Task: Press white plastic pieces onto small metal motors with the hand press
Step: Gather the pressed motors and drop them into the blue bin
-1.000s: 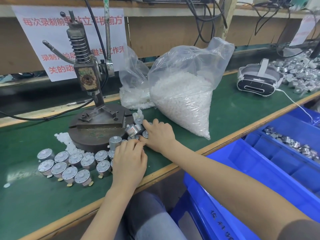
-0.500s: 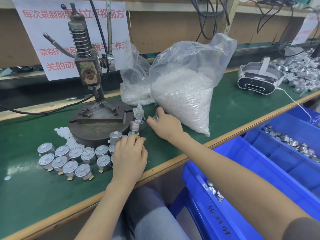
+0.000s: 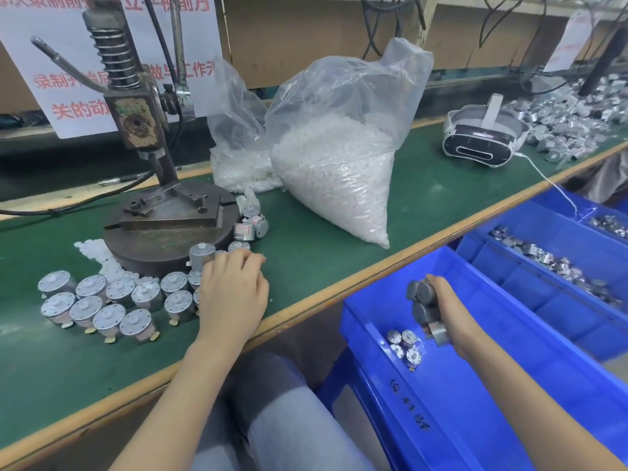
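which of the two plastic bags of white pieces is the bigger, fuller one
The bag on the right, nearer the headset. It stands taller and bulges with white pieces, while the smaller bag sits behind it, beside the hand press, filled only near its bottom.

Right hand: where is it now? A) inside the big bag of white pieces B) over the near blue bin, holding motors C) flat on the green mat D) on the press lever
B: the right hand grips a few motors above the near blue bin, well away from the press.
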Motion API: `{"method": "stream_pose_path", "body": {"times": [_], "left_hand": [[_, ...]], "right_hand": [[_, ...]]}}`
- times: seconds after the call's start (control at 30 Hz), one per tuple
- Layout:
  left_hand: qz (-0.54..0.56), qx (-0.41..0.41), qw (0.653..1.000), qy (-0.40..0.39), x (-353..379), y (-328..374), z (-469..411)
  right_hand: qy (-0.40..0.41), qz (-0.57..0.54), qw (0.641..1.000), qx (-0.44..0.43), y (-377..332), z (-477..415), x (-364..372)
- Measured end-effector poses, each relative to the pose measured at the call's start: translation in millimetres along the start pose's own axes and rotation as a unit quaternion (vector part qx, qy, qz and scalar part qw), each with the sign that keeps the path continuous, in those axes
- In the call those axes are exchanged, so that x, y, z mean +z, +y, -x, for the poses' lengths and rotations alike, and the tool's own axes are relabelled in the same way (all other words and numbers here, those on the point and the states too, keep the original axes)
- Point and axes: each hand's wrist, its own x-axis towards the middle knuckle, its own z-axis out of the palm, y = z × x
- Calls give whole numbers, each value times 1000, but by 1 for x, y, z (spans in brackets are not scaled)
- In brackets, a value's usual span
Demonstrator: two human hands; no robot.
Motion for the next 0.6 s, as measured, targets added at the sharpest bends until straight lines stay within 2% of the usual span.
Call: {"method": "stream_pose_path", "body": {"times": [0.17,0.3,0.4,0.5,0.6], "left_hand": [[-4,-1,1000,5,3,-1,0],[-10,9,1000,25,4,-2,1],[-8,9,1000,26,4,0,1],[-6,10,1000,26,4,0,1],[-9,8,1000,21,4,0,1]], "right_hand": [[24,-2,997,79,68,-11,-16],[86,-24,985,145,120,-27,-6],[103,108,977,155,143,-31,-3],[63,246,964,82,149,-27,-4],[11,402,915,19,155,-21,-1]]}}
